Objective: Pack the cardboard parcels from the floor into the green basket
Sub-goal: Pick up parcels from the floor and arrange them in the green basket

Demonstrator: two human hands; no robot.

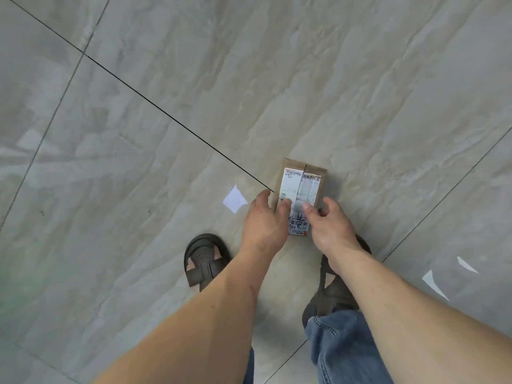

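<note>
2 bare forearms reach down from the bottom edge, above blue denim trouser legs (340, 353) and 2 dark brown strapped sandals (205, 259); the right one is mostly hidden behind the right arm. The left hand (264, 220) is on the near left part of a small cardboard parcel (300, 189), its thumb laid on top over the label and its fingers spread down the left side, one fingertip at the parcel's left edge. The right hand (331, 225) is at the near right part, its thumb pressed on the label close to the left thumb and its other fingers curled round the right side. Whether the parcel is lifted or resting on the floor cannot be told. The parcel is a brown, oblong box with a seam running lengthwise down the top, lying just in front of the feet. A white shipping label (300, 195) covers most of its top face; it carries small printed characters too fine to read, some large handwritten black strokes, and upside-down print near the hands that looks like "507G" and "PB0". The floor (166, 134) is glossy, pale grey-beige marble-patterned tile with thin dark grout lines and bright window reflections. No green basket is in view.
</note>
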